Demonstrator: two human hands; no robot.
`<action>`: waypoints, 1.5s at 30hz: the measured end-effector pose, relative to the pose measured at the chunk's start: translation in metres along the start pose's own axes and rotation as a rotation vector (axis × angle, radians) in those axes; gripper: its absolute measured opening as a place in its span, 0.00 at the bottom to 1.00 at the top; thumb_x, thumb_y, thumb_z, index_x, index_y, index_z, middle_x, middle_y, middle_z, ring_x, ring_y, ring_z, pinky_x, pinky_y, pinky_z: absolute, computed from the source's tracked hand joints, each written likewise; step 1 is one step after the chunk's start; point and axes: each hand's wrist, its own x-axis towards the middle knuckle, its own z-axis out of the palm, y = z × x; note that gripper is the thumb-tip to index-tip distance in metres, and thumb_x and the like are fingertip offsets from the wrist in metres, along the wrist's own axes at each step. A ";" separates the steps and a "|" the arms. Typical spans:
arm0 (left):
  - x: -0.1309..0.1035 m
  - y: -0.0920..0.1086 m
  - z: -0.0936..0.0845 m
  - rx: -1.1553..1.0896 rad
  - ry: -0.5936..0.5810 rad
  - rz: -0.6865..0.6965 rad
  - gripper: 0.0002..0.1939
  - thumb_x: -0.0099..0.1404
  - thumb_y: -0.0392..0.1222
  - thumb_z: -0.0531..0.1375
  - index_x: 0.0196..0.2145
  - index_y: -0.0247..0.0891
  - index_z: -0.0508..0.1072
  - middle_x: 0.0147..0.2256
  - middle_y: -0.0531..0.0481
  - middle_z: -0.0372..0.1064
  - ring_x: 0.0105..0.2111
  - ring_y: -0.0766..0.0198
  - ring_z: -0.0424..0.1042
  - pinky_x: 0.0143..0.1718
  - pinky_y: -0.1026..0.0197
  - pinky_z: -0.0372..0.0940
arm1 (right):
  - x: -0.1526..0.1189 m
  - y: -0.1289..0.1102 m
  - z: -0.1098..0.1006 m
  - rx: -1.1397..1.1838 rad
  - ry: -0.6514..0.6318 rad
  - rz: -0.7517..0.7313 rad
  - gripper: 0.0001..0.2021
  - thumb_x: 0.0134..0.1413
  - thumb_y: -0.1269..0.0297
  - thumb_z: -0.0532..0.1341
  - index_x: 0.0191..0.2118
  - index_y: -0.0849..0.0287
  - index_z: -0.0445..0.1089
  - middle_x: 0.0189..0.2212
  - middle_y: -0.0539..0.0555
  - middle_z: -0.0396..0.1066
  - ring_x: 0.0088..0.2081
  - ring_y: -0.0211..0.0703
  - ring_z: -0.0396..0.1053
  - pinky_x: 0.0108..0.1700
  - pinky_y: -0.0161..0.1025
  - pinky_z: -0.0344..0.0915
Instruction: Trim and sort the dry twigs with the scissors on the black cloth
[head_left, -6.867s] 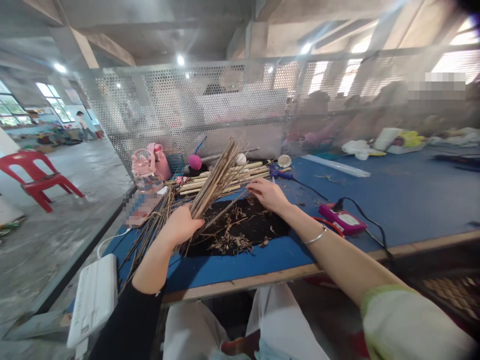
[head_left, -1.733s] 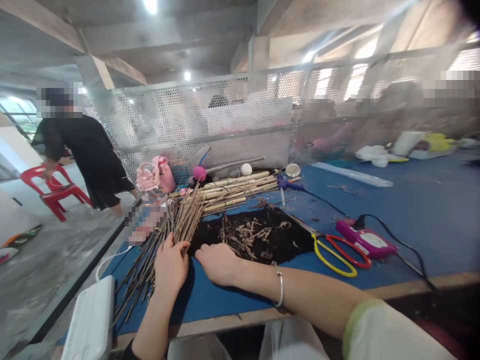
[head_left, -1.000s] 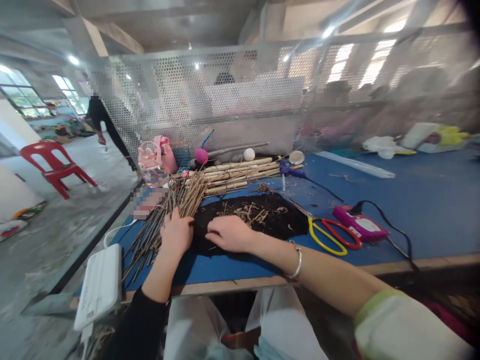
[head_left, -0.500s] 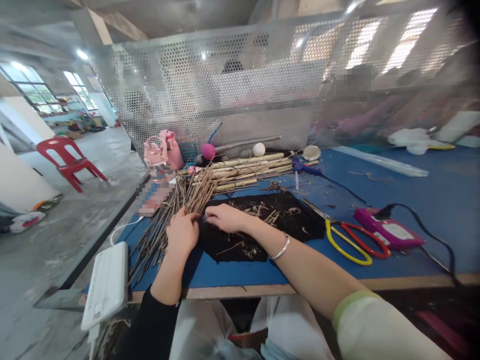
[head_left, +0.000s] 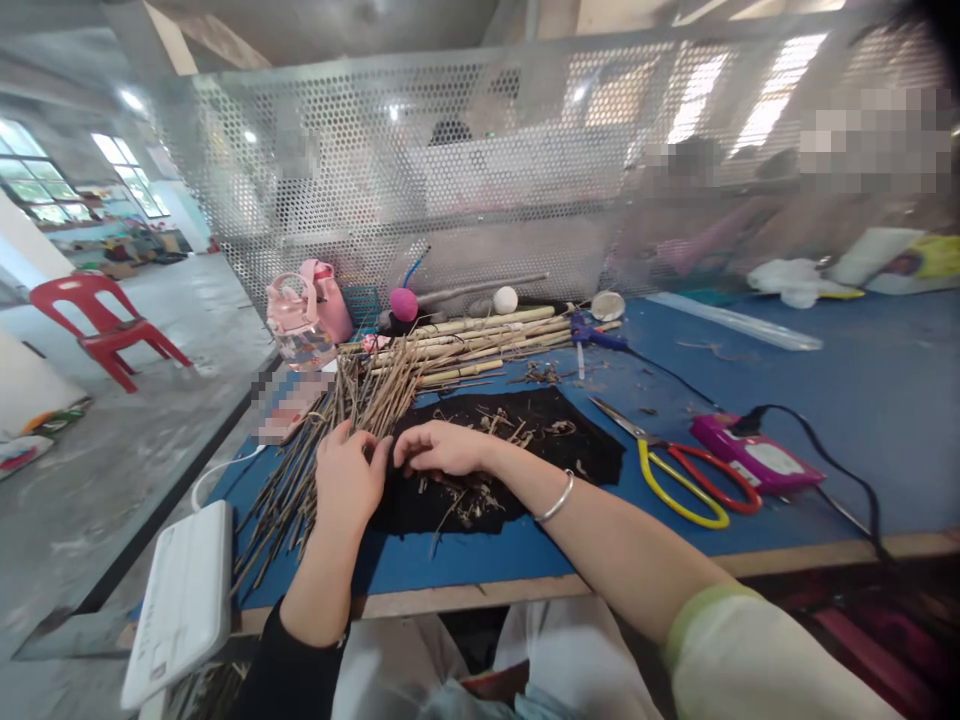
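Far left, a red chair (head_left: 112, 318) stands on the floor, away from my table (head_left: 780, 390). At the table's near left corner lies a white power bank (head_left: 180, 605), its cable running up to a flat thing that is blurred over. Two pink bottles (head_left: 300, 333) stand behind that, side by side near the mesh (head_left: 487, 190).

The sticks (head_left: 379, 392) lie in a slanting heap on the left of the table, tops leaning away from me over the ends of the canes (head_left: 495, 340). My left hand (head_left: 349, 475) rests on them, back up; my fingers go down among the sticks, so I can't tell whether they clasp any. A pink ball (head_left: 403, 304) sits beyond.

My right hand (head_left: 442, 448) is just beside the left, over the black cloth (head_left: 589, 455), fingers curled toward my left thumb. Whether my fingertips pinch anything, I can't tell. Dry scraps (head_left: 469, 500) lie scattered on the cloth. A white ball (head_left: 505, 299) sits behind the canes.

Farther right come the glue gun (head_left: 600, 337) at the canes' end, the scissors (head_left: 675, 480) with blades slightly parted, and a purple box (head_left: 757, 455).
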 end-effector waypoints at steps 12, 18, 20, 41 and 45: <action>-0.008 0.018 -0.004 -0.063 0.084 0.082 0.10 0.62 0.44 0.54 0.33 0.41 0.74 0.53 0.43 0.64 0.55 0.50 0.59 0.56 0.38 0.49 | 0.007 0.004 0.007 -0.026 0.431 0.060 0.20 0.49 0.74 0.59 0.48 0.57 0.56 0.40 0.52 0.72 0.23 0.30 0.67 0.17 0.25 0.60; -0.009 0.020 -0.027 -0.311 0.552 0.027 0.11 0.63 0.42 0.54 0.43 0.36 0.64 0.48 0.39 0.65 0.52 0.57 0.63 0.55 0.53 0.56 | -0.009 -0.015 -0.035 -0.380 0.494 0.076 0.14 0.54 0.65 0.57 0.47 0.54 0.64 0.44 0.51 0.72 0.37 0.36 0.71 0.28 0.28 0.66; -0.009 0.033 -0.038 -0.384 0.556 0.070 0.11 0.63 0.42 0.54 0.43 0.37 0.63 0.48 0.40 0.65 0.52 0.57 0.64 0.55 0.53 0.56 | -0.026 -0.015 -0.068 -0.553 0.723 0.237 0.13 0.54 0.62 0.58 0.45 0.56 0.67 0.43 0.53 0.72 0.41 0.40 0.70 0.39 0.34 0.67; 0.022 0.073 0.009 -0.594 0.074 0.195 0.12 0.62 0.45 0.54 0.39 0.37 0.71 0.33 0.47 0.73 0.33 0.61 0.73 0.40 0.59 0.66 | -0.087 0.005 -0.143 -0.670 0.972 0.416 0.13 0.56 0.63 0.53 0.39 0.62 0.72 0.28 0.52 0.72 0.26 0.36 0.68 0.32 0.32 0.64; 0.025 0.074 0.014 -0.834 -0.143 0.033 0.22 0.61 0.51 0.55 0.49 0.36 0.66 0.39 0.43 0.72 0.31 0.62 0.73 0.33 0.59 0.69 | -0.068 -0.018 -0.090 -0.564 0.765 0.302 0.09 0.53 0.60 0.57 0.34 0.59 0.72 0.19 0.47 0.67 0.16 0.32 0.63 0.21 0.29 0.61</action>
